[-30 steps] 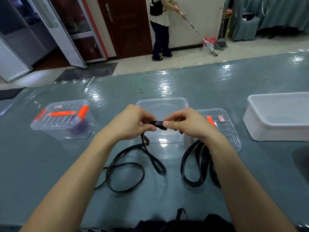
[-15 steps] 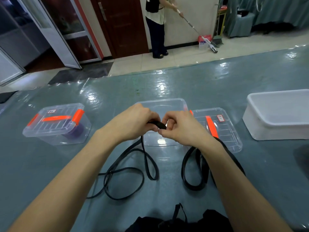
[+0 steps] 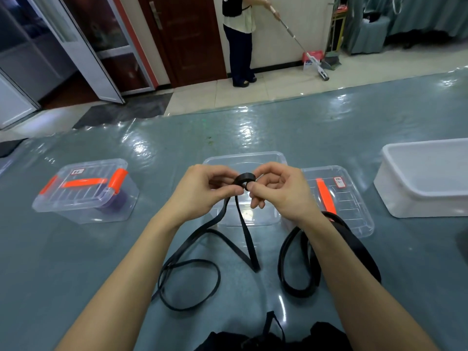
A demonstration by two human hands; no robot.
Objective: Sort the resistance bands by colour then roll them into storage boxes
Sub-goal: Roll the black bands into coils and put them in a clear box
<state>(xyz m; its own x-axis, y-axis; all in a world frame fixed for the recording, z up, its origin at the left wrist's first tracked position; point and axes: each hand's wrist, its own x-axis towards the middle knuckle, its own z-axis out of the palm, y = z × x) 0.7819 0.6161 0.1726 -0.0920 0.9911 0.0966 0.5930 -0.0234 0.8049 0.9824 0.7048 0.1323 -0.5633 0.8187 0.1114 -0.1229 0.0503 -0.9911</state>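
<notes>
My left hand (image 3: 205, 191) and my right hand (image 3: 278, 193) pinch a black resistance band (image 3: 244, 179) between them, its end curled into a small tight roll. The rest of that band hangs down and lies looped on the table (image 3: 187, 282). A second black band (image 3: 296, 264) lies coiled under my right forearm. Behind my hands stands an open clear storage box (image 3: 243, 158). Its clear lid with an orange handle (image 3: 336, 198) lies to the right. A closed clear box with orange clasps (image 3: 83, 191) at the left holds a purple roll.
A white open tub (image 3: 425, 178) stands at the right. The table has a glossy grey-blue cover (image 3: 316, 127). Dark fabric (image 3: 273, 338) lies at the near edge. A person (image 3: 240, 39) mops the floor beyond the table near a brown door.
The roll at the band's end has grown from a flat pinch into a small ring. The hanging loop on the table has shortened and shifted towards my hands.
</notes>
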